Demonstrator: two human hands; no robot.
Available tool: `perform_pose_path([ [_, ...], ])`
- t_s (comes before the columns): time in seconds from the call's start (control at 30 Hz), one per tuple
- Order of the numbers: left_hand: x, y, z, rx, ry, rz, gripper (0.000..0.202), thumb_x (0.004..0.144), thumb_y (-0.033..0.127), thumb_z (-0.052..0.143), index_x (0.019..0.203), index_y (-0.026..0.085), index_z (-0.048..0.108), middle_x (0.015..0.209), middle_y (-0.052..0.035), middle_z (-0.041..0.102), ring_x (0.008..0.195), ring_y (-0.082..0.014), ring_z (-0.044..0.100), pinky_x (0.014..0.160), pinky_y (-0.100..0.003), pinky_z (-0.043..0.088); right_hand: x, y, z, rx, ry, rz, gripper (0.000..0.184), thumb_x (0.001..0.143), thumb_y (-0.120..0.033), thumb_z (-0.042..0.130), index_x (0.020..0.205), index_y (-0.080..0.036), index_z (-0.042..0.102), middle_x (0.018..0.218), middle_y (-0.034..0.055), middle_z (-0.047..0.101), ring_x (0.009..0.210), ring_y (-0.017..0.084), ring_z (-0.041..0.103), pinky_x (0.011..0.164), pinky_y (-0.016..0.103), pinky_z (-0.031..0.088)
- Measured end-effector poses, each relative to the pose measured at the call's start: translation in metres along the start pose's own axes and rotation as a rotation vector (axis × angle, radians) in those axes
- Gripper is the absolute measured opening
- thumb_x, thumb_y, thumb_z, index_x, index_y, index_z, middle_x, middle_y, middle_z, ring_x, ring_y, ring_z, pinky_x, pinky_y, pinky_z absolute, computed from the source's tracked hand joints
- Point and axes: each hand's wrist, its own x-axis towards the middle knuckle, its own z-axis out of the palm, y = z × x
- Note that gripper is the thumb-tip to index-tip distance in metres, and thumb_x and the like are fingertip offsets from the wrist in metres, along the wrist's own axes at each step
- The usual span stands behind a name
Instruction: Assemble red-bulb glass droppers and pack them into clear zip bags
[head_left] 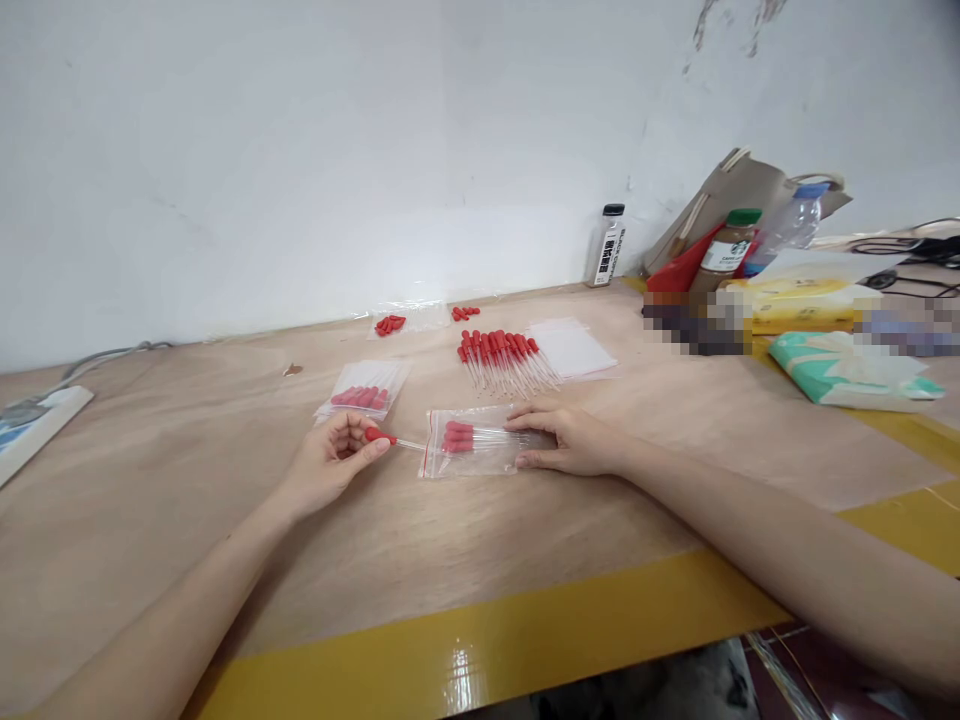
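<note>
My left hand (330, 462) pinches the red bulb of a glass dropper (386, 438), its clear tip pointing at the mouth of a clear zip bag (480, 458) lying on the wooden table (525, 540). Several red-bulbed droppers lie inside that bag. My right hand (566, 440) rests on the bag's right end, fingers pressing it flat. Behind the bag lies a loose pile of red-bulbed droppers (504, 358). A filled bag of droppers (364, 390) sits to the left of it.
A stack of empty clear bags (571, 350) lies beside the pile. Loose red bulbs (390, 324) sit near the wall. At the back right stand a bottle (609, 246), a paper bag (731, 195), drinks and tissue packs (847, 368). Yellow tape (487, 650) edges the table front.
</note>
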Motion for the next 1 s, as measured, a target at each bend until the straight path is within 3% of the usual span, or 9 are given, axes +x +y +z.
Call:
perform_pose_path([
  [0.1, -0.005, 0.003, 0.004, 0.046, -0.070, -0.030, 0.027, 0.066, 0.039, 0.067, 0.072, 0.017, 0.054, 0.062, 0.0014, 0.057, 0.054, -0.0099, 0.051, 0.049, -0.020, 0.040, 0.000, 0.000, 0.001, -0.007, 0.005, 0.004, 0.044, 0.074, -0.040, 0.061, 0.111, -0.018, 0.058, 0.111, 0.0093, 0.056, 0.102, 0.020, 0.052, 0.091, 0.036, 0.041],
  [0.23, -0.013, 0.012, 0.016, 0.108, -0.070, -0.056, 0.028, 0.065, 0.041, 0.068, 0.067, 0.016, 0.056, 0.054, 0.0028, 0.054, 0.049, -0.0091, 0.048, 0.044, -0.019, 0.035, 0.000, -0.001, 0.002, -0.009, 0.019, -0.001, 0.043, 0.074, -0.040, 0.060, 0.111, -0.019, 0.058, 0.111, 0.0087, 0.056, 0.102, 0.020, 0.052, 0.090, 0.035, 0.042],
  [0.47, -0.014, 0.018, 0.020, -0.021, -0.215, -0.056, 0.030, 0.073, 0.039, 0.060, 0.094, 0.019, 0.064, 0.086, -0.0043, 0.068, 0.074, -0.0165, 0.061, 0.065, -0.026, 0.047, 0.002, -0.002, 0.003, -0.024, 0.025, -0.020, 0.042, 0.076, -0.040, 0.058, 0.111, -0.018, 0.058, 0.110, 0.0093, 0.056, 0.101, 0.020, 0.052, 0.090, 0.035, 0.042],
  [0.7, -0.012, 0.020, 0.025, -0.076, -0.236, 0.022, 0.024, 0.074, 0.036, 0.060, 0.090, 0.018, 0.065, 0.091, -0.0055, 0.065, 0.079, -0.0168, 0.060, 0.068, -0.027, 0.048, 0.002, -0.001, 0.004, -0.010, 0.019, -0.006, 0.042, 0.076, -0.041, 0.057, 0.112, -0.018, 0.058, 0.112, 0.0090, 0.055, 0.102, 0.019, 0.052, 0.091, 0.034, 0.041],
  [0.83, -0.011, 0.024, 0.032, -0.187, -0.283, -0.029, 0.027, 0.075, 0.035, 0.059, 0.095, 0.017, 0.060, 0.077, -0.0037, 0.064, 0.070, -0.0145, 0.060, 0.065, -0.028, 0.050, 0.002, 0.000, 0.005, -0.009, 0.023, -0.018, 0.042, 0.076, -0.041, 0.057, 0.112, -0.018, 0.058, 0.112, 0.0092, 0.055, 0.102, 0.019, 0.052, 0.091, 0.034, 0.041],
  [1.0, -0.009, 0.025, 0.037, -0.370, -0.400, -0.013, 0.023, 0.077, 0.033, 0.057, 0.094, 0.018, 0.053, 0.089, -0.0025, 0.060, 0.081, -0.0135, 0.060, 0.081, -0.035, 0.049, 0.003, -0.001, 0.005, 0.000, 0.025, -0.025, 0.041, 0.076, -0.041, 0.057, 0.111, -0.019, 0.058, 0.111, 0.0093, 0.056, 0.101, 0.019, 0.053, 0.089, 0.035, 0.042],
])
